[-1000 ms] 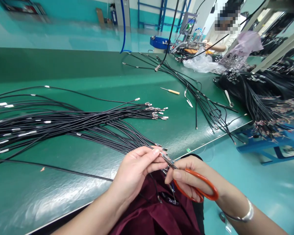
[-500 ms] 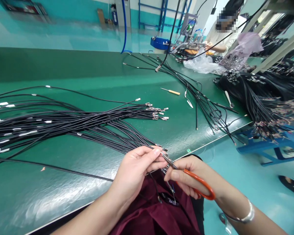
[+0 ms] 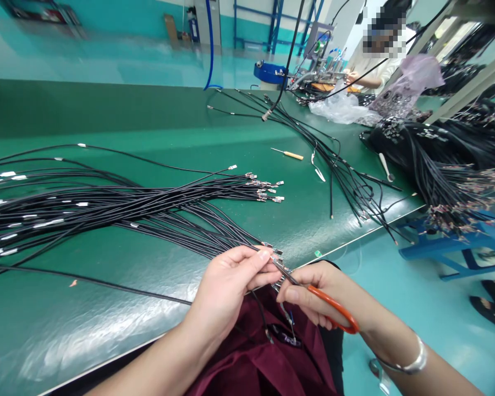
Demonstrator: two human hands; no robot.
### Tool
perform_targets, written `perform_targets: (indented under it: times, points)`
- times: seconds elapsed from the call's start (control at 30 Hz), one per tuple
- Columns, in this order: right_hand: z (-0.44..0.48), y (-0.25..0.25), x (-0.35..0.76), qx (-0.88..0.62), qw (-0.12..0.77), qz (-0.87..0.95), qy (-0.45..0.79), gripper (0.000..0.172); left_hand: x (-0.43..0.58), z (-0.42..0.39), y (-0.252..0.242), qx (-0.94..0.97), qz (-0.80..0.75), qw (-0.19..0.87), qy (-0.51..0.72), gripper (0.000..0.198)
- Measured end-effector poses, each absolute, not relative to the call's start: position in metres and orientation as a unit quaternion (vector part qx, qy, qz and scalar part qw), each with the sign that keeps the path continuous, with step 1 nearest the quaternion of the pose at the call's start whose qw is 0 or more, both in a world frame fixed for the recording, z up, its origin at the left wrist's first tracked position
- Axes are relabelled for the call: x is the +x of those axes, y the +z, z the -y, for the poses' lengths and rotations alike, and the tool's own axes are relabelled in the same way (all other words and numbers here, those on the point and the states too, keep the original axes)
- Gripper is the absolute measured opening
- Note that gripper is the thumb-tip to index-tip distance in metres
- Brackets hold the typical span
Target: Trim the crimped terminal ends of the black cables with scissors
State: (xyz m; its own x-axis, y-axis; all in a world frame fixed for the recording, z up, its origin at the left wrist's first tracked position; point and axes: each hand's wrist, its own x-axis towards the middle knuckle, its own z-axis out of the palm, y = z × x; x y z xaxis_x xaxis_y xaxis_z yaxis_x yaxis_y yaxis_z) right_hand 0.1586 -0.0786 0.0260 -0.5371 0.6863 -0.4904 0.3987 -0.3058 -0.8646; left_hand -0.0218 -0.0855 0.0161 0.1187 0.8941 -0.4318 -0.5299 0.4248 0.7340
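Orange-handled scissors (image 3: 320, 296) are gripped in the right hand (image 3: 332, 279), and at their blade tips the left hand (image 3: 226, 280) pinches a black cable (image 3: 252, 247).

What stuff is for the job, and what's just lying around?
Seem part of the job:
orange-handled scissors, in the right hand
black cables on the table; the left hand apparently pinches one

Seem just lying around:
yellow-handled pick
white strip
white-handled tool
clear plastic bag
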Motion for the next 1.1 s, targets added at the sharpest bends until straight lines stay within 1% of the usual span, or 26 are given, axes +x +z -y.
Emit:
perform_targets:
  times: [0.27,0.37,0.4,0.47,0.53,0.6,0.8,0.9,0.97,1.0,1.1]
  points:
    - [0.08,0.027,0.155,-0.495,0.101,0.579,0.64,0.034,-0.021,0.088,0.015,0.217,-0.447,0.709,0.501,0.015]
    - [0.081,0.024,0.159,-0.49,0.115,0.575,0.645,0.032,-0.022,0.09,0.014,0.22,-0.441,0.71,0.502,0.015]
    - [0.081,0.022,0.161,-0.481,0.133,0.57,0.652,0.032,-0.022,0.09,0.014,0.221,-0.44,0.71,0.503,0.014]
    - [0.08,0.021,0.165,-0.47,0.202,0.557,0.654,0.031,-0.023,0.091,0.013,0.219,-0.438,0.71,0.506,0.013]
    - [0.077,0.02,0.165,-0.485,0.284,0.55,0.617,0.025,-0.023,0.091,0.011,0.215,-0.433,0.712,0.509,0.015]
    - [0.074,0.021,0.159,-0.511,0.331,0.558,0.564,0.019,-0.022,0.09,0.01,0.213,-0.425,0.714,0.514,0.019]
    - [0.067,0.014,0.137,-0.535,0.358,0.573,0.508,0.011,-0.027,0.087,0.007,0.245,-0.432,0.724,0.479,0.011]
    - [0.065,0.01,0.137,-0.529,0.37,0.581,0.495,0.012,-0.032,0.094,0.01,0.299,-0.468,0.716,0.423,0.018]
    - [0.062,0.011,0.139,-0.529,0.368,0.587,0.489,0.012,-0.037,0.1,0.012,0.37,-0.512,0.663,0.402,0.022]
    - [0.061,0.012,0.14,-0.531,0.367,0.591,0.485,0.012,-0.039,0.101,0.013,0.419,-0.537,0.609,0.407,0.021]
    - [0.061,0.01,0.14,-0.547,0.356,0.617,0.439,0.011,-0.05,0.099,0.013,0.611,-0.562,0.363,0.423,0.017]
